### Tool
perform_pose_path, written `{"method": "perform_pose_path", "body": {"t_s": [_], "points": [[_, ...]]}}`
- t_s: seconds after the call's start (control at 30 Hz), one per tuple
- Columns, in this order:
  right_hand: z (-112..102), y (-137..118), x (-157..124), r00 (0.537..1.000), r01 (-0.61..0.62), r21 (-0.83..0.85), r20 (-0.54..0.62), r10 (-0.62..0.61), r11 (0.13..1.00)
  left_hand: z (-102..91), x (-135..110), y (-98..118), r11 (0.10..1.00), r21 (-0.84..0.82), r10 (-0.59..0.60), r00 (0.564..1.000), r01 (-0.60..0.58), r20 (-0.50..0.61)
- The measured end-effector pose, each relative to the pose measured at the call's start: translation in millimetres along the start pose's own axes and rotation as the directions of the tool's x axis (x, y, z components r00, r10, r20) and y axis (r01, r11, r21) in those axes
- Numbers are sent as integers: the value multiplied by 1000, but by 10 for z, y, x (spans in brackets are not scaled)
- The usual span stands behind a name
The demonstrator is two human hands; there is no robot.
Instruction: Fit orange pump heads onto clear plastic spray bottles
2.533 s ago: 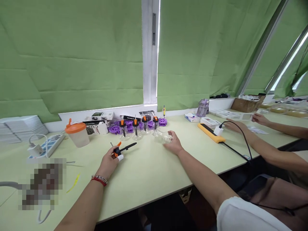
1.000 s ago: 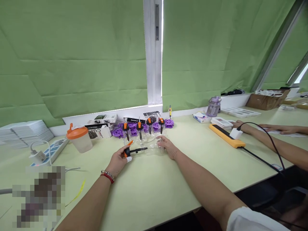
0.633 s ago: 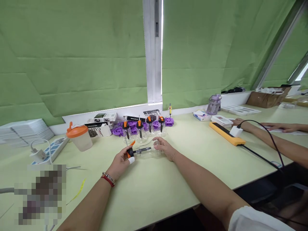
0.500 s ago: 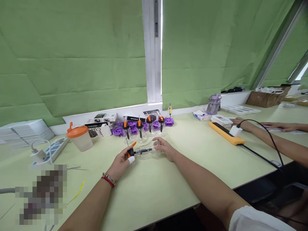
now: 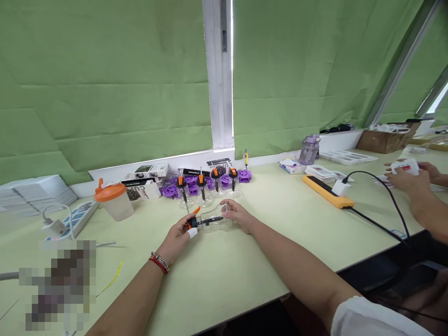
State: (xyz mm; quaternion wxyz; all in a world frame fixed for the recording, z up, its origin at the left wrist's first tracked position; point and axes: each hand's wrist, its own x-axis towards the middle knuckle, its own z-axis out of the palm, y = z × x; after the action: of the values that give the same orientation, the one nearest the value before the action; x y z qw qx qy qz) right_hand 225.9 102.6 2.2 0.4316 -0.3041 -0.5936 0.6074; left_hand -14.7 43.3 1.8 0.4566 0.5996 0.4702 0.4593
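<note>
My left hand (image 5: 178,238) is closed around a black dispenser top (image 5: 192,222) with an orange lever and a thin metal spout. A white covering is on its thumb. The top's black stem (image 5: 213,220) reaches into a clear glass bottle (image 5: 219,226) lying on its side just above the table. My right hand (image 5: 238,216) is curled around the bottle's rounded base. Beyond my hands stand several similar glass bottles (image 5: 202,195) with black tops and orange levers. Whether the top is fully seated in the neck I cannot tell.
Purple plastic parts (image 5: 171,189) and boxes (image 5: 145,189) line the wall. An orange-lidded cup (image 5: 121,205) and a power strip (image 5: 82,217) are at left. At right are a yellow power strip (image 5: 327,192), a purple bottle (image 5: 309,150) and another person's hands (image 5: 409,179) holding a white packet.
The dispenser top now sits closer to the bottle's neck, its stem deeper inside. At right, the other person's hands have lifted a white packet from the table. My view has shifted slightly.
</note>
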Motion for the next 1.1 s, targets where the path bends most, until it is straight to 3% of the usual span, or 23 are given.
{"method": "perform_pose_path", "body": {"t_s": [0.47,0.67,1.1], "points": [[0,18,-3,999,-23,-27,32,24,999,-12,-2,14,1000,0,-23,1000,23,-10],[-18,85,16,998,57,-146,11,-56,988,-12,-15,52,999,8,-52,998,52,-35],[-4,113,46,999,7,-274,-48,-21,962,-12,-4,36,998,46,-45,997,47,-56]]}}
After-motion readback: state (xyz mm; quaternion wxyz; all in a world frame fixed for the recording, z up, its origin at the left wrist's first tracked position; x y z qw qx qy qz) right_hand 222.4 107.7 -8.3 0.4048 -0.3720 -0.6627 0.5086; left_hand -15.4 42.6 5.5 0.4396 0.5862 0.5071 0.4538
